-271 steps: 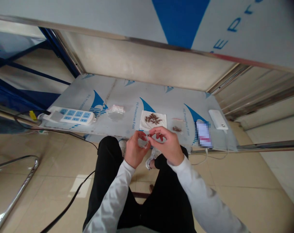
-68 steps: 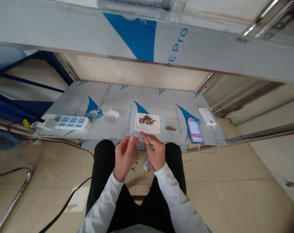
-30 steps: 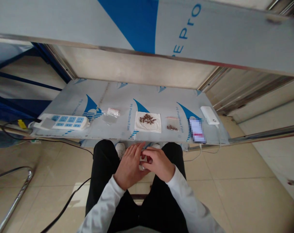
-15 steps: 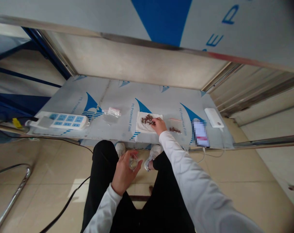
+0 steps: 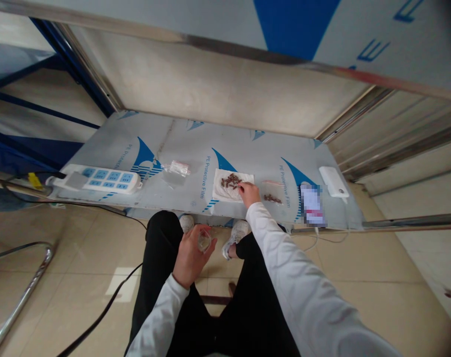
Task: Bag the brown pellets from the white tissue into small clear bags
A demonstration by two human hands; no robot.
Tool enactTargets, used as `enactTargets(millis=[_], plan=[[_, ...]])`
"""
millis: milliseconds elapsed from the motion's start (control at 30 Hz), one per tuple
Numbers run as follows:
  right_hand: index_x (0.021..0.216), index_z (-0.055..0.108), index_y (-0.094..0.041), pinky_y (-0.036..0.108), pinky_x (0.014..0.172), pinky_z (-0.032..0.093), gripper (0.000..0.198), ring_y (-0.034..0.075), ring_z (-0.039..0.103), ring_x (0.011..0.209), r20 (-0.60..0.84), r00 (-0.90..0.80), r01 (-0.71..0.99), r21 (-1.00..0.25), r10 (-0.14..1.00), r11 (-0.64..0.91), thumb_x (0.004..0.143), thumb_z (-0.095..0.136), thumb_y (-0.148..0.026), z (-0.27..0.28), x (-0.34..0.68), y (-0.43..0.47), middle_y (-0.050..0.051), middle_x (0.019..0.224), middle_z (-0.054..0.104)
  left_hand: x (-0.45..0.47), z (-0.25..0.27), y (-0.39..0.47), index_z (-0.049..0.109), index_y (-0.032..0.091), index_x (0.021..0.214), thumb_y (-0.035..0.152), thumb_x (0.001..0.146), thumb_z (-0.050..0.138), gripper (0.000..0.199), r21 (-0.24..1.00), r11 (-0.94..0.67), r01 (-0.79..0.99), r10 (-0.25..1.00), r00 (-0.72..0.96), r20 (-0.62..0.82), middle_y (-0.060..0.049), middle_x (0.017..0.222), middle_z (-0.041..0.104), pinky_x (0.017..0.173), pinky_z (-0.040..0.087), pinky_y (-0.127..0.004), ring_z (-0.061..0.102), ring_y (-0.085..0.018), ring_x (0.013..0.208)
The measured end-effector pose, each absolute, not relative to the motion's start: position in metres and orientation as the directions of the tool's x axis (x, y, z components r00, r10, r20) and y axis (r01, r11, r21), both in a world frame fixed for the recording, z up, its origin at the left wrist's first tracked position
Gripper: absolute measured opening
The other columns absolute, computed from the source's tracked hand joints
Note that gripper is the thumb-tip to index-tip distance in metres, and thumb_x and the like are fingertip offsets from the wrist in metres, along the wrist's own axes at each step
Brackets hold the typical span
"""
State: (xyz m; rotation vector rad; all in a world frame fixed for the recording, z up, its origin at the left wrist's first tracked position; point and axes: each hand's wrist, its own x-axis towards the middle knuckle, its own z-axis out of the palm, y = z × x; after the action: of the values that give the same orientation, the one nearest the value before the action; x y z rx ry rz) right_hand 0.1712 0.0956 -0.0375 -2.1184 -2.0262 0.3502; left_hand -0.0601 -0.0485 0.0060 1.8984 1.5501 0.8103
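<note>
My left hand (image 5: pixel 192 258) is curled round a small clear plastic bag (image 5: pixel 204 241) with a reddish strip at its mouth, held over my lap below the shelf edge. On the shelf, a folded white cloth (image 5: pixel 223 196) bears a loose pile of small dark brown pieces (image 5: pixel 230 180), too small to name. My right hand (image 5: pixel 250 193) rests at the cloth's right side, thumb and fingers pinched together at the edge of the pile. Whatever is between those fingertips is too small to make out. Right of the hand lies a clear zip bag (image 5: pixel 273 191) with more brown pieces inside.
Further left on the film-covered shelf (image 5: pixel 173 201) lie a packet of clear bags (image 5: pixel 180 168) and a white power strip (image 5: pixel 99 178). To the right are a phone (image 5: pixel 313 206) and a white power bank (image 5: pixel 333 181) with cables. An upper shelf (image 5: pixel 218 25) overhangs the back.
The view has shifted slightly, so the shelf sits a little further right. My right hand stays at the pile, its fingertips now at the pile's right edge. The left hand still holds the bag.
</note>
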Motion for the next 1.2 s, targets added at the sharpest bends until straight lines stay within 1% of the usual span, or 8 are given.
enactTargets(millis=[267, 467, 567, 733, 900, 1033, 1133, 1200], plan=[[0.103, 0.072, -0.018, 0.027, 0.085, 0.047, 0.025, 0.020, 0.067, 0.093, -0.080, 0.053, 0.961, -0.268, 0.995, -0.073, 0.085, 0.055, -0.017, -0.031, 0.175, 0.103, 0.011, 0.101, 0.073, -0.059, 0.008, -0.035, 0.058, 0.020, 0.094, 0.028, 0.077, 0.063, 0.019, 0.746, -0.177, 0.642, 0.983, 0.152, 0.103, -0.001, 0.077, 0.068, 0.073, 0.050, -0.032, 0.066, -0.018, 0.072], [0.096, 0.074, -0.014, 0.031, 0.086, 0.047, 0.024, 0.025, 0.067, 0.095, -0.112, 0.070, 0.962, -0.256, 0.991, -0.097, 0.082, 0.055, -0.011, -0.032, 0.170, 0.107, 0.016, 0.098, 0.072, -0.056, 0.007, -0.030, 0.056, 0.020, 0.093, 0.028, 0.077, 0.064, 0.020, 0.762, -0.165, 0.626, 0.985, 0.144, 0.095, -0.001, 0.077, 0.067, 0.075, 0.050, -0.033, 0.066, -0.019, 0.074], [0.096, 0.074, -0.015, 0.031, 0.088, 0.047, 0.024, 0.024, 0.066, 0.096, -0.104, 0.096, 0.951, -0.286, 0.990, -0.122, 0.081, 0.056, -0.010, -0.032, 0.168, 0.107, 0.015, 0.099, 0.072, -0.056, 0.008, -0.029, 0.056, 0.019, 0.094, 0.028, 0.077, 0.063, 0.020, 0.771, -0.171, 0.613, 0.983, 0.153, 0.097, -0.001, 0.078, 0.067, 0.075, 0.050, -0.033, 0.067, -0.019, 0.076], [0.096, 0.075, -0.018, 0.032, 0.091, 0.046, 0.025, 0.023, 0.067, 0.096, -0.067, 0.163, 0.895, -0.409, 0.984, -0.176, 0.080, 0.057, -0.010, -0.030, 0.174, 0.106, 0.011, 0.099, 0.074, -0.057, 0.009, -0.025, 0.056, 0.020, 0.094, 0.028, 0.078, 0.063, 0.020, 0.758, -0.163, 0.631, 0.985, 0.142, 0.094, 0.000, 0.078, 0.067, 0.074, 0.049, -0.032, 0.067, -0.019, 0.075], [0.092, 0.075, -0.013, 0.032, 0.089, 0.049, 0.022, 0.022, 0.069, 0.089, -0.021, 0.245, 0.770, -0.604, 0.969, -0.207, 0.076, 0.060, -0.011, -0.028, 0.187, 0.108, 0.012, 0.094, 0.075, -0.050, 0.010, -0.013, 0.055, 0.020, 0.098, 0.027, 0.078, 0.063, 0.022, 0.762, -0.183, 0.622, 0.982, 0.152, 0.112, 0.000, 0.078, 0.067, 0.073, 0.048, -0.031, 0.066, -0.018, 0.076], [0.087, 0.075, -0.010, 0.033, 0.084, 0.053, 0.019, 0.023, 0.071, 0.084, -0.012, 0.332, 0.610, -0.760, 0.943, -0.225, 0.071, 0.065, -0.016, -0.022, 0.191, 0.109, 0.011, 0.088, 0.075, -0.039, 0.011, 0.003, 0.055, 0.020, 0.096, 0.024, 0.077, 0.064, 0.022, 0.772, -0.210, 0.600, 0.977, 0.154, 0.147, 0.000, 0.078, 0.066, 0.074, 0.048, -0.031, 0.065, -0.018, 0.075], [0.094, 0.073, -0.011, 0.034, 0.079, 0.056, 0.027, 0.022, 0.071, 0.081, -0.032, 0.357, 0.481, -0.850, 0.934, -0.213, 0.074, 0.066, -0.028, -0.005, 0.183, 0.097, 0.011, 0.089, 0.075, -0.027, 0.010, 0.018, 0.055, 0.019, 0.095, 0.021, 0.075, 0.065, 0.022, 0.784, -0.223, 0.579, 0.975, 0.153, 0.164, 0.000, 0.077, 0.065, 0.074, 0.047, -0.030, 0.065, -0.017, 0.075], [0.096, 0.072, -0.012, 0.033, 0.078, 0.057, 0.032, 0.020, 0.071, 0.079, -0.086, 0.311, 0.304, -0.935, 0.946, -0.185, 0.073, 0.069, -0.034, 0.014, 0.173, 0.081, 0.010, 0.090, 0.075, -0.020, 0.011, 0.027, 0.054, 0.019, 0.095, 0.020, 0.075, 0.066, 0.023, 0.780, -0.246, 0.576, 0.969, 0.169, 0.181, -0.001, 0.078, 0.065, 0.074, 0.047, -0.031, 0.064, -0.017, 0.075]])
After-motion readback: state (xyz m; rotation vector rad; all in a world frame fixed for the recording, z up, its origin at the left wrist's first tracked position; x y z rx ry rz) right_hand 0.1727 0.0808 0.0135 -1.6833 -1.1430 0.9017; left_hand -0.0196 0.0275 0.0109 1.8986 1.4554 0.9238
